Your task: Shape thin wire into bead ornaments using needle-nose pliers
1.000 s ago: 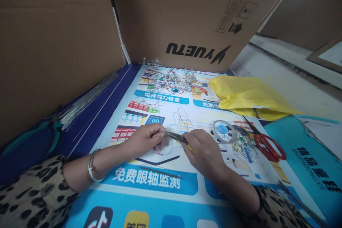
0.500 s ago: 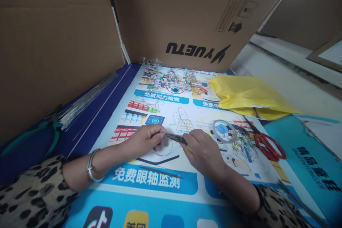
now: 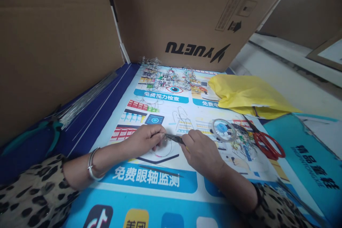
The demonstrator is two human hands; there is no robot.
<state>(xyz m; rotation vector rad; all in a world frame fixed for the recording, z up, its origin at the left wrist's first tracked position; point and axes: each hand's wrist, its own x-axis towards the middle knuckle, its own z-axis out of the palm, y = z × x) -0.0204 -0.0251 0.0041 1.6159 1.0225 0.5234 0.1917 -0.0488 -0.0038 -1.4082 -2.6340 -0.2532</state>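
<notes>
My right hand (image 3: 204,153) is closed round a pair of pliers (image 3: 174,138) with dark jaws and a bit of yellow on the handle. The jaws point left and reach the fingertips of my left hand (image 3: 151,137). Those fingers pinch a thin wire loop (image 3: 170,149), which hangs below them with small pinkish pieces at its lower edge. Exactly where the jaws meet the wire is too small to tell. Beyond my hands lie several bent wire pieces (image 3: 181,117).
Right of my hands are a clear spool (image 3: 223,130), red-handled scissors (image 3: 268,144) and a yellow bag (image 3: 248,92). On the left lie a bundle of straight wires (image 3: 85,98) and teal-handled pliers (image 3: 55,137). Tangled wire pieces (image 3: 187,78) lie before the cardboard wall (image 3: 171,14).
My right hand and the pliers have shifted slightly left. My left hand stays in place, pinching the wire loop.
</notes>
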